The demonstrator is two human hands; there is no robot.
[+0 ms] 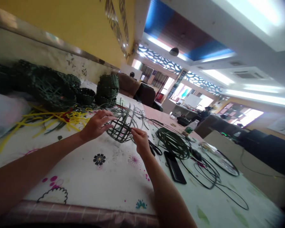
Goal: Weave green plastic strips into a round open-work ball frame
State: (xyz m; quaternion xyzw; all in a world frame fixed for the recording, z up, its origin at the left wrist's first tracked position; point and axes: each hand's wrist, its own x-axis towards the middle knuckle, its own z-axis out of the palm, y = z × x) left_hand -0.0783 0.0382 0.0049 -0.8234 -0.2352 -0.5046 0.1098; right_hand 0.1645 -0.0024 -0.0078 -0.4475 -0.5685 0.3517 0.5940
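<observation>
A small, partly woven basket (119, 131) of dark green strips sits above the flowered tablecloth, its grid of open squares facing me. Loose strip ends (128, 114) fan out from its far side. My left hand (98, 125) rests at the basket's left edge with fingers stretched apart, touching the weave. On the right side, my right hand (140, 137) pinches a green strip at the basket's edge between thumb and forefinger. Black-handled scissors (155, 147) lie just right of my right hand, partly hidden by it.
Finished green baskets (107, 90) stand at the back left, with yellow strips (61, 119) before them. To the right lie a coil of green strip (174, 142), a black phone (174, 167), a computer mouse (196, 155) and a plastic bottle (191, 127).
</observation>
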